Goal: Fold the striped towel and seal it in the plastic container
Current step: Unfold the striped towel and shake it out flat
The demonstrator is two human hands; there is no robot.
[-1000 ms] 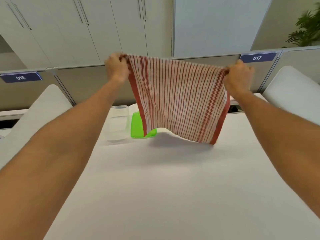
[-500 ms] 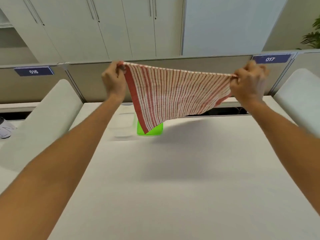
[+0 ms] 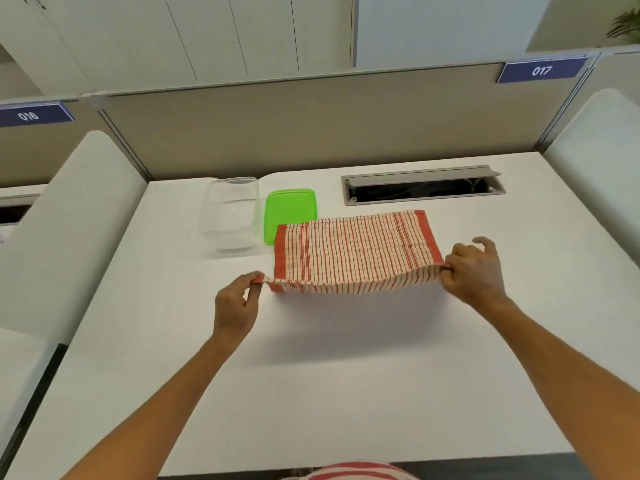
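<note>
The red-and-cream striped towel (image 3: 356,251) lies spread on the white desk (image 3: 311,393), its far part flat and its near edge lifted slightly. My left hand (image 3: 237,306) pinches the near left corner. My right hand (image 3: 474,268) pinches the near right corner. The clear plastic container (image 3: 230,213) stands uncovered at the back left. Its green lid (image 3: 289,211) lies flat beside it, with the towel's far left corner overlapping the lid's near edge.
A grey cable tray slot (image 3: 422,185) is sunk into the desk behind the towel. A beige partition wall (image 3: 311,126) closes the back. White padded side panels (image 3: 69,220) flank the desk. A second striped cloth (image 3: 360,472) shows at the bottom edge.
Both hands have come down and toward me, bringing the towel from hanging in the air to lying on the desk. The view has tilted downward.
</note>
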